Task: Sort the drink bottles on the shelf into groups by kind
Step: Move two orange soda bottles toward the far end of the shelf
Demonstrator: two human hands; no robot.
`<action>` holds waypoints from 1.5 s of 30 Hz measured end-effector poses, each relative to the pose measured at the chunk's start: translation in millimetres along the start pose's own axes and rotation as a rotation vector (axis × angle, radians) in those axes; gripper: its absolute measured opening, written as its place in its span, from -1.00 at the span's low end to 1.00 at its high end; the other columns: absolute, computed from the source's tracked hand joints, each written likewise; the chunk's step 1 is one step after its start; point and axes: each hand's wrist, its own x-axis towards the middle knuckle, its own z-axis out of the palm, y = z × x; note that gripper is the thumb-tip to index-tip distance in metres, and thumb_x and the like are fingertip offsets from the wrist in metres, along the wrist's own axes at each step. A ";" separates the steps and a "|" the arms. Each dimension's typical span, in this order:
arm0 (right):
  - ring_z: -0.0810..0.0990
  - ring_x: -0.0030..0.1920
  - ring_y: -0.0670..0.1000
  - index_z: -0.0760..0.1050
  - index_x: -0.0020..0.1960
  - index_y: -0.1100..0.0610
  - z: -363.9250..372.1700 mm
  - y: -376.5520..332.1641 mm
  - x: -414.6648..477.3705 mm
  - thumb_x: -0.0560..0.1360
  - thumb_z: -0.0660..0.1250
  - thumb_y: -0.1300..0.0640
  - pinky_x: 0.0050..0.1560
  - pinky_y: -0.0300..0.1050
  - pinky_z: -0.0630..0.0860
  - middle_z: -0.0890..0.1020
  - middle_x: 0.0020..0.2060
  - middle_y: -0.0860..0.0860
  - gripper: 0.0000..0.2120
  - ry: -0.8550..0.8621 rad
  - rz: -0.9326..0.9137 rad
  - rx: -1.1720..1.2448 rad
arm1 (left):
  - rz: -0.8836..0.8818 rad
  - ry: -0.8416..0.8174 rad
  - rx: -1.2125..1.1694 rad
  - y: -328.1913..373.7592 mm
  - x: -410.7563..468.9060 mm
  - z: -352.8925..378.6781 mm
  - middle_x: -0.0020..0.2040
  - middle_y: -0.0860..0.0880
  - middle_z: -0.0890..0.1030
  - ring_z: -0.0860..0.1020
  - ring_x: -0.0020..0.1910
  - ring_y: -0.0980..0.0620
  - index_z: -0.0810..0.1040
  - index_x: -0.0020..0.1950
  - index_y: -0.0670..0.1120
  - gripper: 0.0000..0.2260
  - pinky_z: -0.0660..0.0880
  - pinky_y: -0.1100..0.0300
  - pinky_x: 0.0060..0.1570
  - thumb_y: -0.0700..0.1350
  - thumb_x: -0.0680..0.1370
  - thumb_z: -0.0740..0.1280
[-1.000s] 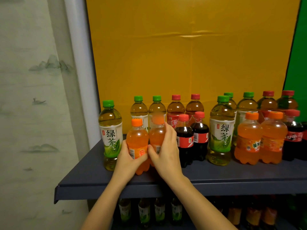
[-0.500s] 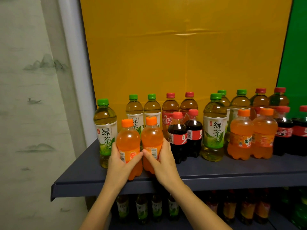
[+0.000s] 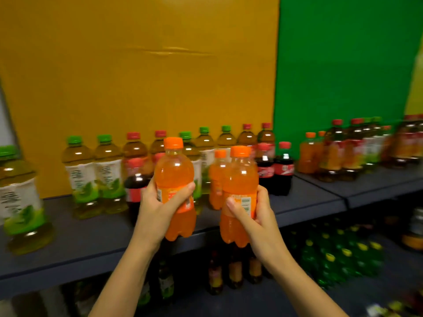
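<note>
1. The left hand [image 3: 160, 209] grips an orange soda bottle [image 3: 175, 170] round its label, fingers and thumb curled about it. The bottle is upright, in the air before the front edge of the shelf [image 3: 91, 239].
2. The right hand [image 3: 254, 216] grips a second orange bottle [image 3: 240, 177] likewise, just beside the first, not touching it.
3. A third orange bottle [image 3: 216, 179] stands on the shelf behind, between the 2 held ones.
4. Green tea bottles [image 3: 84, 177] stand to the left, cola bottles [image 3: 283, 165] to the right.
5. Motion blur makes the labels unreadable.
</note>
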 end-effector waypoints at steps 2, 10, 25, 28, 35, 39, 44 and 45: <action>0.61 -0.13 -0.22 0.33 0.17 -0.02 -50.3 -3.7 -5.1 0.29 0.33 -0.11 -0.14 -0.31 0.51 0.61 -0.13 -0.12 -0.51 0.089 0.011 -0.038 | -0.017 -0.057 -0.036 -1.2 -2.5 46.2 -0.24 0.20 0.67 0.63 -0.26 0.19 0.52 -0.04 0.10 -0.59 0.53 0.36 -0.34 0.08 0.16 0.48; 0.59 -0.22 -0.26 0.29 0.23 0.08 -245.7 -13.6 -29.1 0.26 0.32 -0.15 -0.19 -0.24 0.49 0.56 -0.12 -0.10 -0.38 0.328 0.049 -0.239 | -0.112 -0.231 -0.163 -17.1 -34.5 226.2 -0.20 0.12 0.65 0.62 -0.26 0.19 0.52 -0.04 0.11 -0.63 0.51 0.21 -0.20 -0.02 0.21 0.54; 0.58 -0.09 -0.09 0.25 0.26 0.07 -497.3 7.6 -17.3 0.40 0.32 0.01 -0.10 -0.18 0.52 0.54 -0.05 -0.05 -0.51 0.605 0.053 -0.289 | -0.154 -0.470 -0.243 -62.2 -27.6 507.4 -0.05 0.05 0.62 0.61 -0.14 0.14 0.48 0.05 0.10 -0.72 0.51 0.23 -0.13 -0.06 0.38 0.44; 0.58 -0.04 -0.07 0.25 0.27 0.07 -544.8 21.9 3.6 0.38 0.32 -0.01 -0.05 -0.15 0.52 0.54 -0.02 -0.03 -0.49 0.629 0.042 -0.279 | -0.143 -0.478 -0.255 -78.7 -11.4 564.3 -0.04 0.04 0.61 0.60 -0.11 0.10 0.47 0.03 0.10 -0.73 0.50 0.23 -0.13 -0.07 0.39 0.43; 0.59 -0.08 -0.07 0.28 0.26 0.08 -662.2 48.3 87.5 0.29 0.33 -0.09 -0.06 -0.08 0.55 0.56 -0.04 0.00 -0.40 0.578 0.036 -0.290 | -0.103 -0.467 -0.262 -115.3 48.0 695.2 -0.05 0.07 0.60 0.59 -0.16 0.19 0.44 0.05 0.12 -0.71 0.51 0.37 -0.22 -0.09 0.40 0.44; 0.58 -0.08 -0.11 0.27 0.24 0.04 -712.2 63.2 129.8 0.33 0.32 -0.07 -0.13 -0.22 0.52 0.55 -0.05 -0.05 -0.46 0.566 0.010 -0.294 | -0.094 -0.467 -0.245 -131.3 73.7 751.6 0.02 0.02 0.59 0.59 -0.05 0.09 0.44 0.17 0.05 -0.59 0.49 0.26 -0.11 -0.06 0.38 0.47; 0.58 -0.16 -0.24 0.24 0.30 0.11 -772.0 91.7 178.0 0.42 0.33 0.01 -0.19 -0.31 0.51 0.54 -0.08 -0.08 -0.47 0.540 -0.006 -0.300 | -0.054 -0.435 -0.195 -149.9 99.9 816.1 0.02 0.04 0.59 0.58 -0.04 0.10 0.45 0.14 0.06 -0.58 0.49 0.23 -0.05 -0.03 0.34 0.51; 0.57 -0.18 -0.28 0.24 0.30 0.12 -782.9 98.6 187.0 0.44 0.33 0.05 -0.21 -0.34 0.51 0.53 -0.08 -0.09 -0.50 0.530 -0.007 -0.292 | -0.044 -0.428 -0.190 -154.2 104.4 828.1 -0.01 0.06 0.59 0.58 -0.06 0.12 0.44 0.09 0.09 -0.63 0.48 0.25 -0.07 -0.08 0.37 0.49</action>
